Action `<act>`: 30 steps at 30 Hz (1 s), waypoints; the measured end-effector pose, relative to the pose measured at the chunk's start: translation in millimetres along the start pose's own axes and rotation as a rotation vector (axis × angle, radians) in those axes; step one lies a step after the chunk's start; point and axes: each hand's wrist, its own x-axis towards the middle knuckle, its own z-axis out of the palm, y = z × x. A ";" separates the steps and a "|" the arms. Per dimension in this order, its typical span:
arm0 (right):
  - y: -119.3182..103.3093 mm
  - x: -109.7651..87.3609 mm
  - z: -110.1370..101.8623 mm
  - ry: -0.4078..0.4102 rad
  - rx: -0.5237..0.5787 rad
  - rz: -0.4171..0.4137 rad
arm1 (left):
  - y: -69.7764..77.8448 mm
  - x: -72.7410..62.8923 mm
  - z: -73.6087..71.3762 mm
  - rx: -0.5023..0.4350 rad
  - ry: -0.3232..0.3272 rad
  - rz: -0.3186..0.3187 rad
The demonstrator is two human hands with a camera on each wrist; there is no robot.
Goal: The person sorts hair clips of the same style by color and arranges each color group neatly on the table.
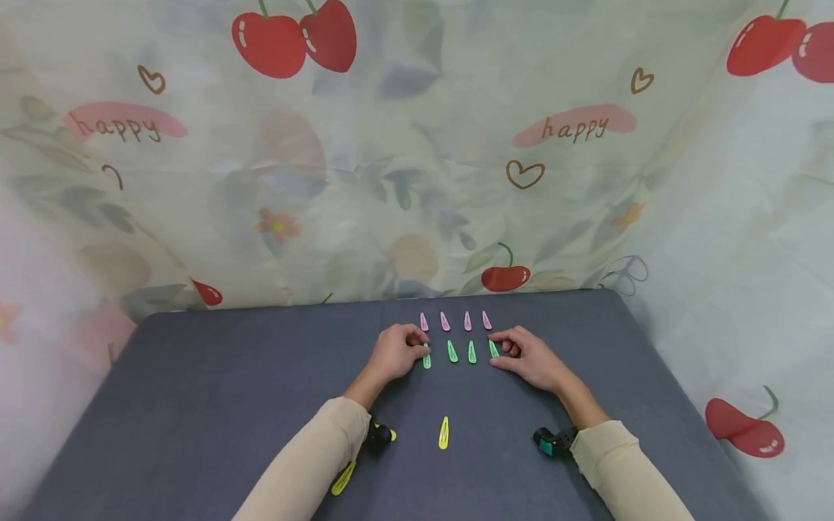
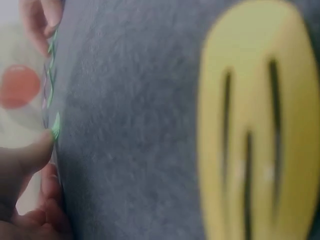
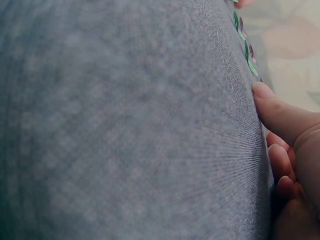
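Note:
Small snap hair clips lie in two rows on the dark grey table. My left hand [image 1: 396, 352] is at the left end of the green row, its thumb and fingers pinching a green hair clip [image 1: 426, 360]. At the other end my right hand [image 1: 531, 358] has forefinger and thumb at the two ends of another green hair clip [image 1: 494, 349]; the thumb hides it in the right wrist view. Between the hands lie two more green clips [image 1: 452, 352]. Just behind runs a row of several pink clips [image 1: 445, 321].
A yellow hair clip [image 1: 444, 433] lies nearer on the table [image 1: 215, 405], between the forearms. Another yellow clip [image 1: 343, 478] is partly covered by the left sleeve. A printed curtain [image 1: 391, 217] hangs along the table's back edge. Each wrist wears a small camera.

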 end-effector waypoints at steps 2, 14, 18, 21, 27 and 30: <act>-0.1 0.9 0.6 -0.001 0.000 0.003 | -0.9 0.4 -1.1 0.003 -0.003 -0.006; -0.8 1.2 1.8 0.003 0.003 0.012 | -3.7 1.6 -0.2 -0.003 -0.008 -0.012; -2.4 1.0 0.1 -0.007 0.025 0.029 | -3.6 0.9 -0.5 -0.015 -0.006 -0.025; -3.3 1.2 -1.1 -0.014 0.038 0.044 | -4.0 0.1 -0.7 -0.022 0.000 -0.025; -4.5 1.8 -2.2 -0.018 0.058 0.070 | -5.1 0.1 -1.2 -0.040 0.001 -0.040; -4.3 1.7 -2.5 -0.019 0.053 0.089 | -2.9 -0.3 -2.3 -0.048 -0.002 -0.053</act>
